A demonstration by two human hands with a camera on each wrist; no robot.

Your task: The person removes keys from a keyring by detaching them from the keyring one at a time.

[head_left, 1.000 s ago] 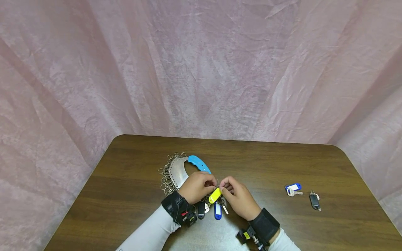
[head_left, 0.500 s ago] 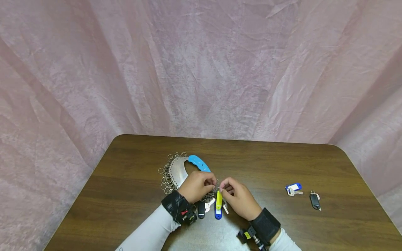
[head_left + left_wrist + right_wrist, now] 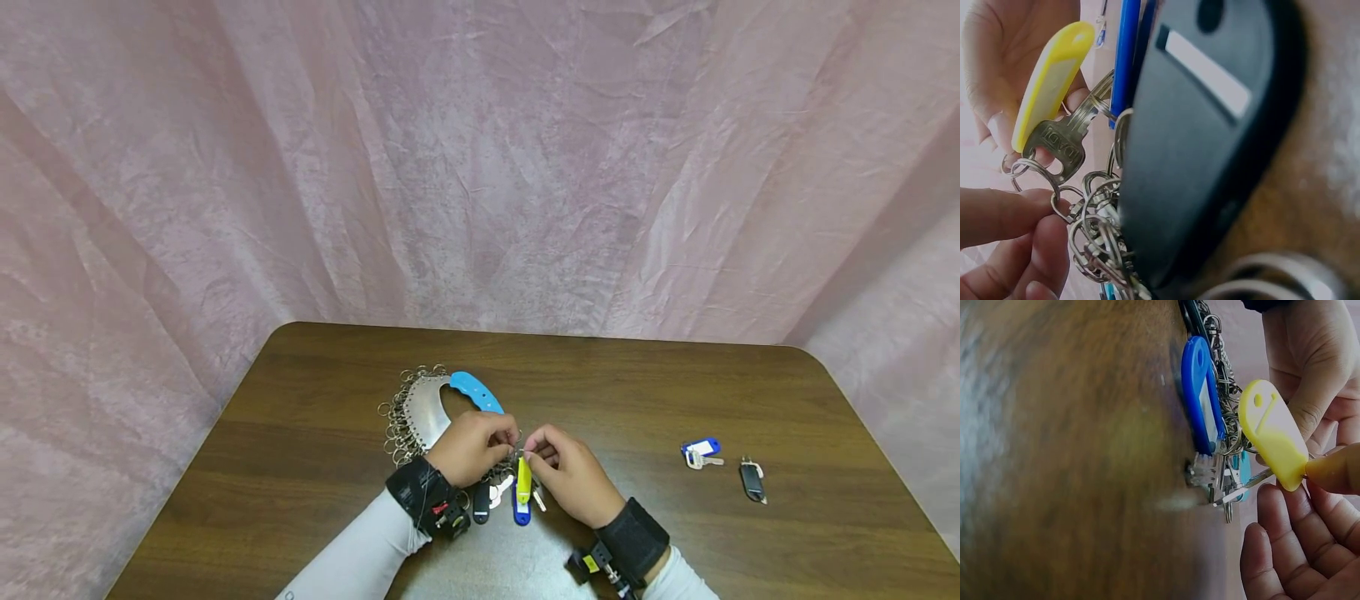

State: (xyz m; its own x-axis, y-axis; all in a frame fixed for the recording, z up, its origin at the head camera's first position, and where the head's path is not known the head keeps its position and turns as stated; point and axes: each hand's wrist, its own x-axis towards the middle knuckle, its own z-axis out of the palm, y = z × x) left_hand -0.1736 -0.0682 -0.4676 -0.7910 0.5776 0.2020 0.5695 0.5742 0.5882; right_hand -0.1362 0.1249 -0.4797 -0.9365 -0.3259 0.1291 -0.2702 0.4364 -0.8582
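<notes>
My left hand [image 3: 468, 446] pinches a small metal ring [image 3: 1063, 207] on the chain of rings at the holder. Facing it, my right hand [image 3: 573, 475] pinches the split ring of a yellow key tag [image 3: 523, 481], right at the tag's end. A silver key [image 3: 1063, 140] hangs with that tag, and its ring overlaps the left fingertips in the left wrist view. The metal key holder [image 3: 426, 408] is a curved plate with a light blue handle [image 3: 474, 389] and rings along its outer edge. The left hand hides part of it.
A black key tag [image 3: 481, 502] and a blue key tag [image 3: 521, 510] with keys lie under the hands on the wooden table [image 3: 300, 500]. To the right are another blue key tag [image 3: 701, 447] with a key and a dark grey key tag [image 3: 752, 482]. Pink curtain [image 3: 480, 167] hangs behind.
The yellow key tag has swung from a slant to hanging straight toward the person, overlapping the blue one. Both hands have stayed nearly in place.
</notes>
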